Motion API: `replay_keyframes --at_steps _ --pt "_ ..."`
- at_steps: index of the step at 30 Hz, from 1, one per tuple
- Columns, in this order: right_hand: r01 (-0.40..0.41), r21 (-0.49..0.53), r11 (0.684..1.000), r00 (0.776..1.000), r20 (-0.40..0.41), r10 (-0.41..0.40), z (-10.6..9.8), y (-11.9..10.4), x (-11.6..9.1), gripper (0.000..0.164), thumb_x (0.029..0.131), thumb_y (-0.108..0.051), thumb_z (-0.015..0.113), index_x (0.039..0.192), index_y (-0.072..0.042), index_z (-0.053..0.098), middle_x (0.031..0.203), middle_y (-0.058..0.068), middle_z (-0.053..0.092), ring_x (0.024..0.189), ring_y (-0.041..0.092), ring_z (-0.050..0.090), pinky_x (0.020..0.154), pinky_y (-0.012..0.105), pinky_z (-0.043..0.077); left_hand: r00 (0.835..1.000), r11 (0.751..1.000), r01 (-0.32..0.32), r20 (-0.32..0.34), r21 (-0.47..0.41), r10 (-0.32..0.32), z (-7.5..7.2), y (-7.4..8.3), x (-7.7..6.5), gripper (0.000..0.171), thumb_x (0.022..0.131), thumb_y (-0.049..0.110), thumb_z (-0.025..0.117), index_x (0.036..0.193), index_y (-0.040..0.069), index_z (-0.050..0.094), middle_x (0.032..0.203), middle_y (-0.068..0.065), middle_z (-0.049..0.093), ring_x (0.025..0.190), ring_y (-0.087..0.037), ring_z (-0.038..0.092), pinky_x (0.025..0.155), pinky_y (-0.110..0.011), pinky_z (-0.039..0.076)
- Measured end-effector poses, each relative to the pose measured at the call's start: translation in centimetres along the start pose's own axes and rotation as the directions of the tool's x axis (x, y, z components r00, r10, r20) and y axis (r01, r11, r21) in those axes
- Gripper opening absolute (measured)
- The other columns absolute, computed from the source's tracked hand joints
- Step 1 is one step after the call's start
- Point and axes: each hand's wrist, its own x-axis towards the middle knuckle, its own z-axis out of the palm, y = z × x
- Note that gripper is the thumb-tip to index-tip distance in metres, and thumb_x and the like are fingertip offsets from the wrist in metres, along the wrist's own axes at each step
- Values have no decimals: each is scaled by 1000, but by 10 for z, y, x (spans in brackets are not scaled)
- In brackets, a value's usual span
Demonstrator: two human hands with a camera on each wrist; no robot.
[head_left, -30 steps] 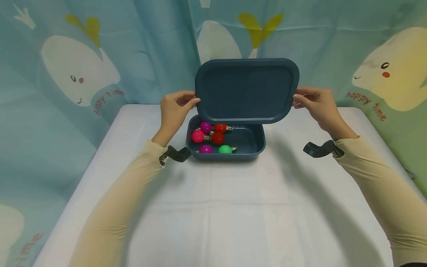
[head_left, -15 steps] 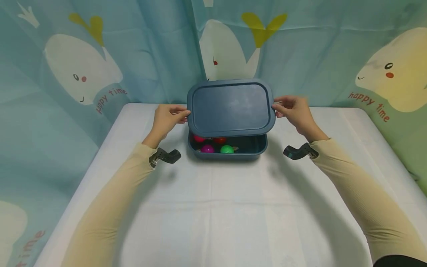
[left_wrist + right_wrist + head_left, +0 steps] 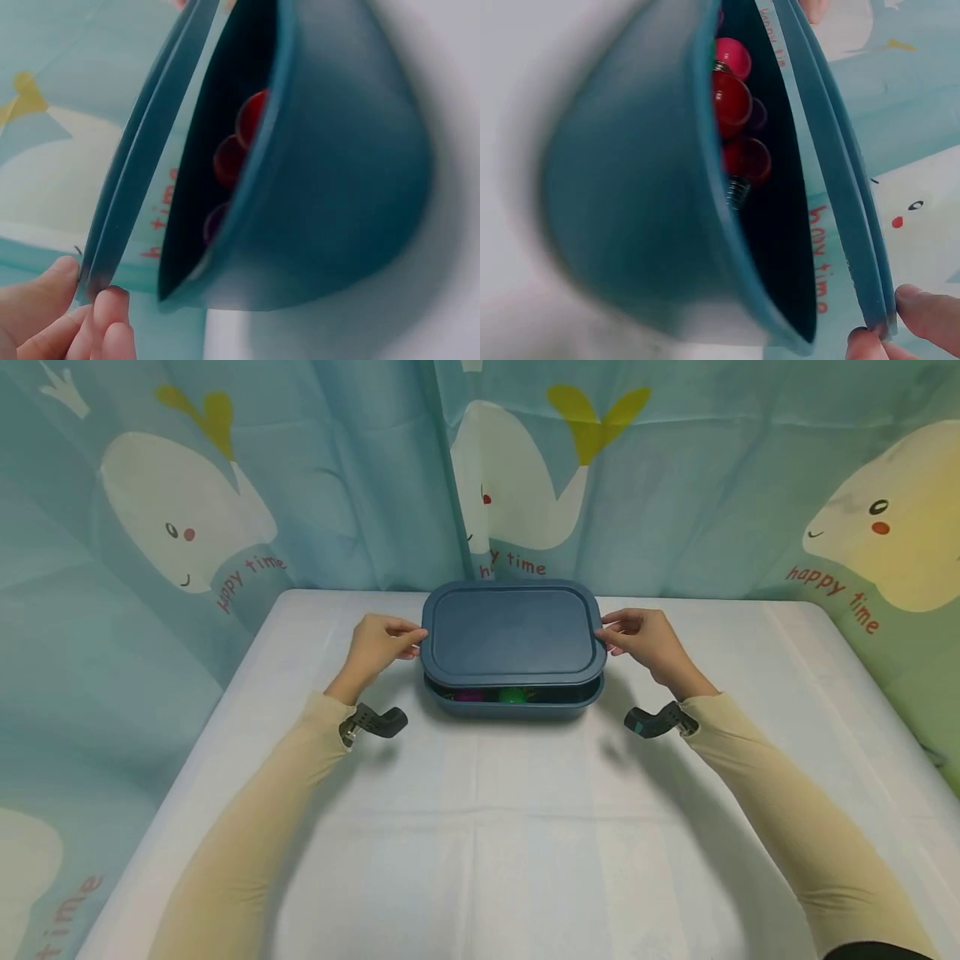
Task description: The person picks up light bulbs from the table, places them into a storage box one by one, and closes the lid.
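Observation:
A dark blue lid point(image 3: 514, 637) with rounded corners is held over a matching box point(image 3: 517, 710) on the table. My left hand point(image 3: 380, 647) pinches the lid's left edge between thumb and fingers, and my right hand point(image 3: 643, 643) pinches its right edge. Both wrist views show a gap between lid and box rim. Through the front gap in the head view peek a purple bulb point(image 3: 469, 696) and a green bulb point(image 3: 513, 695). Red bulbs point(image 3: 733, 103) and a pink bulb point(image 3: 735, 58) show inside the box in the right wrist view; the lid hides the rest from above.
A white cloth point(image 3: 480, 843) covers the table. Behind it and at both sides hangs a blue-green curtain point(image 3: 360, 468) printed with whales. The box stands near the table's back edge. Each wrist wears a dark strap-like mount point(image 3: 380, 721).
Both hands have brought the lid down and to the left, from raised and tilted behind the box to close over it. The bulbs are now mostly covered. The box has stayed in place.

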Motion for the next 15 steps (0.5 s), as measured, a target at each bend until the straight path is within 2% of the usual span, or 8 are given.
replay_keyframes --at_steps 5,10,15 --pt "-9 -29 1000 1000 14 10 2 8 -5 40 88 -18 65 118 7 58 80 -9 63 66 0 61 65 20 56 999 1000 -27 22 16 26 4 -7 -3 31 88 21 66 108 -3 68 99 -22 70 59 0 63 65 -21 58" --pt "-42 -39 998 999 6 43 6 14 -9 37 89 -18 64 117 5 59 87 -2 64 67 1 61 70 27 57 1000 999 -19 25 28 18 8 -11 -5 31 88 22 66 108 -2 69 99 -22 70 59 0 63 65 -22 58" --pt "-48 -28 998 999 21 48 7 17 -13 40 89 -20 65 118 6 58 88 -2 64 67 -1 60 71 26 57 1000 999 -3 23 33 2 10 -12 -8 30 88 22 66 108 -1 69 99 -22 70 59 0 63 69 -28 59"
